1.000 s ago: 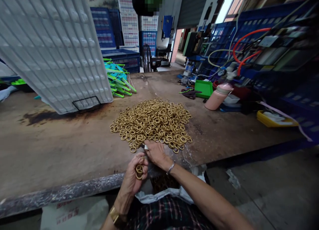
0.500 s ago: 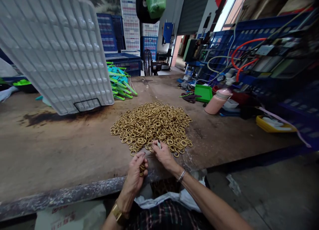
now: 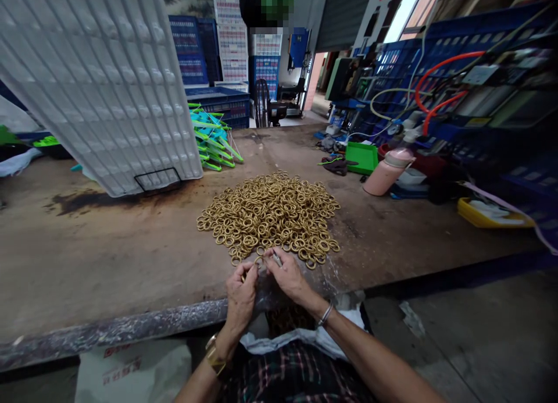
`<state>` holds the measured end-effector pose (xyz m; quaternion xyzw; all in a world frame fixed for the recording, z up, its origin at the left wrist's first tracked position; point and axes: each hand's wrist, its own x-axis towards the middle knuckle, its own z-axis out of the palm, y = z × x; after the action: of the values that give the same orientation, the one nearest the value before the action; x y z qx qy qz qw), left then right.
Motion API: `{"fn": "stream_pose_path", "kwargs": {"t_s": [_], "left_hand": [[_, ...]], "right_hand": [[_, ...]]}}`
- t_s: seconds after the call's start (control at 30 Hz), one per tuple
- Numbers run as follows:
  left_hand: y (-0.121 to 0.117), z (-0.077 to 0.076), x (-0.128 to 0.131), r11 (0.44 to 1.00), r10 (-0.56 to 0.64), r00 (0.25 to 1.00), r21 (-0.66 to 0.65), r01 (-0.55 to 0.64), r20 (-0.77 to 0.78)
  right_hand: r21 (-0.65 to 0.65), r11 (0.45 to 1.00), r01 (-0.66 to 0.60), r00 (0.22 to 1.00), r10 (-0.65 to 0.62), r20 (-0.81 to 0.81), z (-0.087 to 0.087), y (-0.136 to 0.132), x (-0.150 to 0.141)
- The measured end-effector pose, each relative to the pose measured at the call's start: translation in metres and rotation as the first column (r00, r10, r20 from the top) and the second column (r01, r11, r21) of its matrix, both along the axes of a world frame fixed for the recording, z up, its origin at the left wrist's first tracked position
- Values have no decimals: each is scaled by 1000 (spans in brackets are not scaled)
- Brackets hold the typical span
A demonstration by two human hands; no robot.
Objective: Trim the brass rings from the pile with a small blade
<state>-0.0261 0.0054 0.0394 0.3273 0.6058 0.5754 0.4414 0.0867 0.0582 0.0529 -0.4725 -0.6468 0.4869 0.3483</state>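
Observation:
A heap of gold-coloured rings [image 3: 274,208] lies on the brown worktable [image 3: 165,263] in front of me. At the heap's near edge my left hand [image 3: 242,284] is closed on rings, one of them showing at the fingertips. Close beside it, my right hand [image 3: 285,272] pinches a small, slim metal tool [image 3: 277,257] whose kind I cannot make out. The fingertips of both hands nearly meet around a single ring [image 3: 258,261]. Most of what the left palm holds is hidden by its fingers.
A ribbed clear plastic panel [image 3: 108,95] leans on a black wire stand at the left. Green and blue plastic pieces [image 3: 211,138] lie behind it. To the right are a pink bottle [image 3: 386,173], a green tray [image 3: 361,157] and a yellow tray [image 3: 483,216]. The table's front edge [image 3: 143,326] runs below my hands.
My left hand has turned its back upward and come closer to my right hand. A ring now sits between the two hands' fingertips. The view has shifted slightly.

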Motion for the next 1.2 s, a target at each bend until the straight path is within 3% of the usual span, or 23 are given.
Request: {"fn": "stream_pose_path", "kwargs": {"t_s": [0.1, 0.2, 0.27, 0.37, 0.47, 0.57, 0.73, 0.97, 1.1, 1.2], "left_hand": [[-2, 6, 0, 994, -12, 971, 104, 38, -239], [-4, 10, 1, 989, -35, 951, 128, 78, -308], [-5, 10, 2, 992, -57, 962, 96, 85, -267], [-5, 6, 1, 991, -135, 990, -20, 134, -44], [-5, 3, 1, 974, -181, 961, -96, 204, 208], [-5, 5, 1, 970, -188, 931, -90, 227, 314], [-6, 10, 1, 972, -192, 913, -60, 228, 360], [-8, 5, -1, 968, -230, 905, -15, 252, 357], [-8, 3, 0, 967, -238, 912, -7, 255, 334], [-8, 2, -1, 969, -231, 928, -15, 246, 292]], "right_hand": [[126, 990, -58, 992, 44, 116, 6, 0, 1], [149, 984, -96, 979, 67, 191, 9, 1, -1], [125, 988, -87, 979, 62, 195, 8, 2, -3], [101, 991, -82, 983, 64, 170, 5, 3, -4], [77, 993, -92, 986, 80, 143, 6, 3, -4], [44, 993, -107, 987, 101, 127, 8, 2, -3], [13, 989, -147, 987, 145, 66, 12, 1, -2], [-16, 990, -137, 990, 138, 30, 9, 2, -2], [107, 991, -85, 977, 62, 206, 4, 4, 2], [268, 939, -217, 901, 87, 425, 1, 1, 9]]}}
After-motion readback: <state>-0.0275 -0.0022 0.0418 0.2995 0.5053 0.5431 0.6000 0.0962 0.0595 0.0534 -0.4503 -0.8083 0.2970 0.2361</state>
